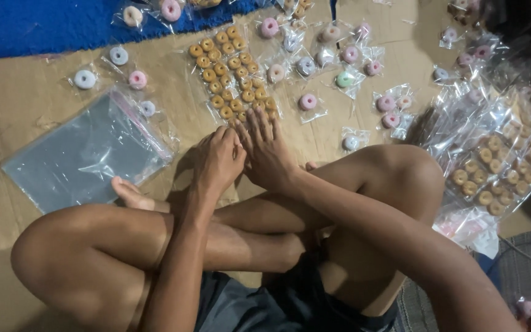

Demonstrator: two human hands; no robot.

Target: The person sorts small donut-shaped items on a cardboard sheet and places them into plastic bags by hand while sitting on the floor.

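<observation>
A clear plastic bag filled with several small brown ring-shaped snacks (232, 71) lies flat on the cardboard in front of me. My left hand (216, 161) has its fingers curled at the bag's near edge. Beside it, my right hand (267, 152) rests with its fingers stretched flat on the bag's near end. The two hands touch each other. I sit cross-legged, with my knees at the left and right of the view.
A large empty clear zip bag (87, 154) lies at the left. Several small wrapped pink, white and green rings (307, 101) are scattered over the cardboard (26, 98). A heap of filled clear bags (493, 154) sits at the right, and a blue mat (38, 24) lies at the far left.
</observation>
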